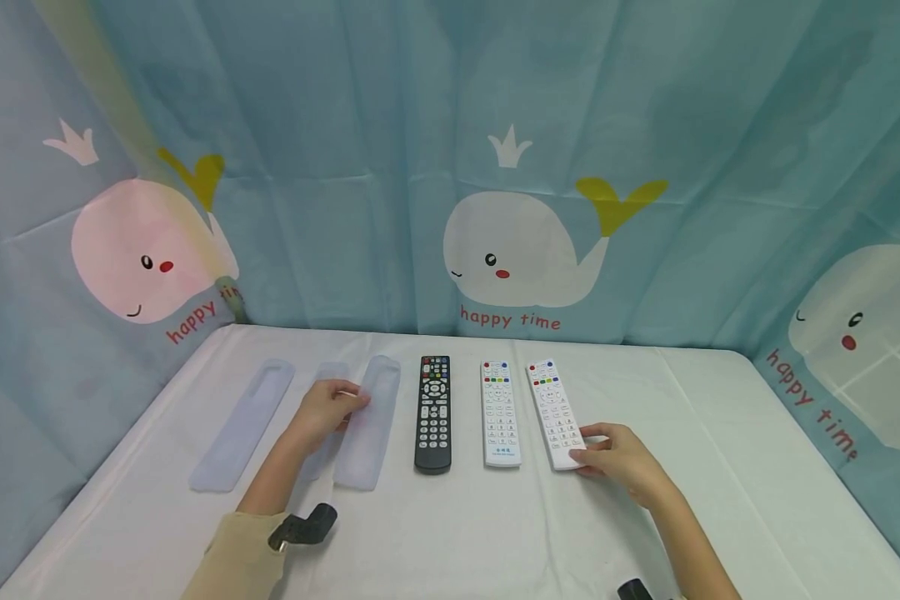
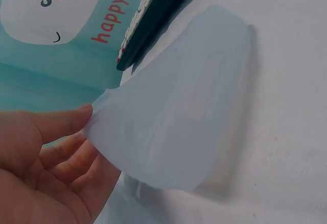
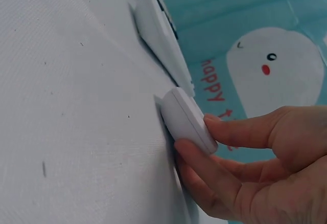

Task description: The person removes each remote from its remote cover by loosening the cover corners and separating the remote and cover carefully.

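Note:
My left hand point(image 1: 328, 414) pinches the edge of a translucent silicone remote cover point(image 1: 369, 425) between thumb and fingers; the left wrist view shows this cover point(image 2: 173, 106) tilted, its pinched side raised. Beneath that hand lies a second translucent cover point(image 1: 321, 454), partly hidden by it. On the right, my right hand point(image 1: 621, 460) grips the lower end of a white remote control point(image 1: 555, 412), thumb on its near end. The right wrist view has the fingers around this remote's end point(image 3: 186, 119). Another white remote point(image 1: 501, 417) lies just left of it.
A black remote point(image 1: 432, 417) lies between the held cover and the white remotes. At the far left is a third translucent cover point(image 1: 243, 429). All rest on a white-clothed table point(image 1: 450, 533). Behind it hangs a blue curtain point(image 1: 345, 167) with printed whales.

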Available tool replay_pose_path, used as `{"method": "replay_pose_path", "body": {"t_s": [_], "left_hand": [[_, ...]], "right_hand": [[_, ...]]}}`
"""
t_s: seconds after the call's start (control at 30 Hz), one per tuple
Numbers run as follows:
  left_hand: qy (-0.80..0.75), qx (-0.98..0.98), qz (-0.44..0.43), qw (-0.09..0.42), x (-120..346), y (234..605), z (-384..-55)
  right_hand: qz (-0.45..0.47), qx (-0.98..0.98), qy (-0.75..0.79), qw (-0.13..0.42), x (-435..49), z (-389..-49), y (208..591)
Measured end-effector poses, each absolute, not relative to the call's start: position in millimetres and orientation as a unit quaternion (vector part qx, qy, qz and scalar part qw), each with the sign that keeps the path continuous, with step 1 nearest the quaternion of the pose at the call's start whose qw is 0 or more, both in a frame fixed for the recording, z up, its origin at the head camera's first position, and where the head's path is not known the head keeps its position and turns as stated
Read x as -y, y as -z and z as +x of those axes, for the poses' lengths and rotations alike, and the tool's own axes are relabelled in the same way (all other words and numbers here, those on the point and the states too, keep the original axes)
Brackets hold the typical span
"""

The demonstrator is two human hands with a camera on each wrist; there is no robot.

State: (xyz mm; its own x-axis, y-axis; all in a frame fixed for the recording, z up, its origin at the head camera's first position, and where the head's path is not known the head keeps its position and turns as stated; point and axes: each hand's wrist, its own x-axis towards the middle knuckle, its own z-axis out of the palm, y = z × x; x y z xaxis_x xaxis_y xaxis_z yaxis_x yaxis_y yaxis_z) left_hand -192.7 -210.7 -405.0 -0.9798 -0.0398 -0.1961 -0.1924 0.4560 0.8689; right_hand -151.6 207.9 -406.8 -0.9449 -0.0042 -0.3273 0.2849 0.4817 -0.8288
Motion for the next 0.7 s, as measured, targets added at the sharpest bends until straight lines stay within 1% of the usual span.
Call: {"method": "replay_pose_path", "body": {"t_s": [0.4,0.7], "left_hand": [[-0.472,-0.877,-0.065,0.064,218,405,-188],[-0.489,-0.869,-0.054,0.054,229,401,-184]], "right_hand": [[0.08,-0.843,0.514,0.141,-211,-149,407],[0.065,-0.851,0.504,0.135,-219,-146,398]]}}
